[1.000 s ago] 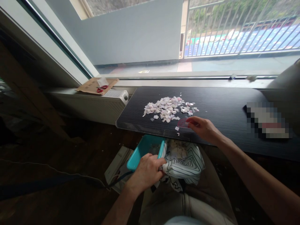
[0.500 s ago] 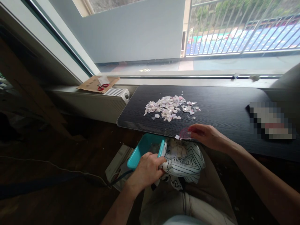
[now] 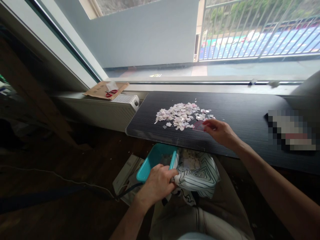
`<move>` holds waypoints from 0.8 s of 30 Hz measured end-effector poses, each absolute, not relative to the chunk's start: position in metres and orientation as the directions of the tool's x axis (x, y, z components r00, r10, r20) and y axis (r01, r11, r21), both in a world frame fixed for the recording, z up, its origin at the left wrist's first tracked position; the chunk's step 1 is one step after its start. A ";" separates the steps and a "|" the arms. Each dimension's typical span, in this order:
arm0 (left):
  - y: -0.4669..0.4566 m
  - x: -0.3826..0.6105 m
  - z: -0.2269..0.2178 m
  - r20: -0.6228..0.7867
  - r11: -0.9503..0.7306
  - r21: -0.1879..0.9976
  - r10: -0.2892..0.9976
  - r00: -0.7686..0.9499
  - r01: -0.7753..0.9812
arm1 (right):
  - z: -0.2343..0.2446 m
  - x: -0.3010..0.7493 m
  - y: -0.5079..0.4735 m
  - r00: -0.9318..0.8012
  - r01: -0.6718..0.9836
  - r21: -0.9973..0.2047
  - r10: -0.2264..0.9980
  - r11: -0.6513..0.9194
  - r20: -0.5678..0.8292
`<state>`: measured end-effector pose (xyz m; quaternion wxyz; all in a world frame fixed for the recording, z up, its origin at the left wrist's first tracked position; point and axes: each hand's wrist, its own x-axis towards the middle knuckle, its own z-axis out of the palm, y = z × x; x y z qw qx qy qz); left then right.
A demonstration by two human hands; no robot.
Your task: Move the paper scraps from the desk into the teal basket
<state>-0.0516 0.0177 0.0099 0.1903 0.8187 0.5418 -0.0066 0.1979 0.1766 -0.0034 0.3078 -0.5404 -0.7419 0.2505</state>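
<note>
My right hand [image 3: 220, 131] pinches a see-through pink protractor [image 3: 198, 126], its edge down on the dark table at the near right side of a pile of small pale paper squares [image 3: 181, 115]. Below the table edge, my left hand [image 3: 161, 180] grips the rim of a white bag with black line patterns [image 3: 200, 178]. The bag gapes upward, with more pale pieces [image 3: 191, 161] inside it. Against the bag's left side stands a turquoise plastic bin [image 3: 147, 163]; my left hand covers part of its near rim. A few greyish bits show within the bin.
The dark table [image 3: 237, 106] stands under the window, a pixelated object [image 3: 290, 130] at its right end. Left of it, a radiator [image 3: 126, 100] adjoins a ledge with a brown envelope [image 3: 97, 89] and red-handled scissors [image 3: 111, 93]. A cable [image 3: 75, 180] crosses the floor.
My right hand has moved the protractor up and away from the table's front edge to the pile. The scraps at its edge there are gone from view. My left hand stays on the bag.
</note>
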 end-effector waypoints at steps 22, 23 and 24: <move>0.014 -0.052 0.010 -0.263 -0.323 0.348 0.867 0.422 0.880 | 0.004 0.167 0.184 -0.337 0.693 -0.614 0.922 0.379 0.190; 0.014 -0.052 0.009 -0.260 -0.324 0.348 0.868 0.422 0.880 | 0.004 0.173 0.182 -0.301 0.713 -0.606 0.935 0.353 0.190; 0.015 -0.051 0.008 -0.258 -0.323 0.349 0.870 0.421 0.880 | 0.004 0.178 0.180 -0.267 0.732 -0.597 0.945 0.327 0.190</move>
